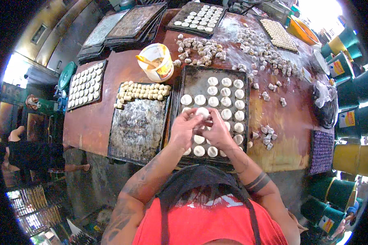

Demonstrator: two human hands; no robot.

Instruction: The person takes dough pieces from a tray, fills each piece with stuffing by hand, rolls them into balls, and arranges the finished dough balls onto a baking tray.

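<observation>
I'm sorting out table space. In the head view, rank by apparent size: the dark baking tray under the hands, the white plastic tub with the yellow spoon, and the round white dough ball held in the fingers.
1. Dark baking tray
2. White plastic tub
3. Round white dough ball, held by both hands

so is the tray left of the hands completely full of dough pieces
No, that tray holds dough pieces only along its far edge; the rest is bare and floury.

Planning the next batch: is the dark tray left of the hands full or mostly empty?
Mostly empty: the tray holds dough pieces only along its far edge.
</observation>
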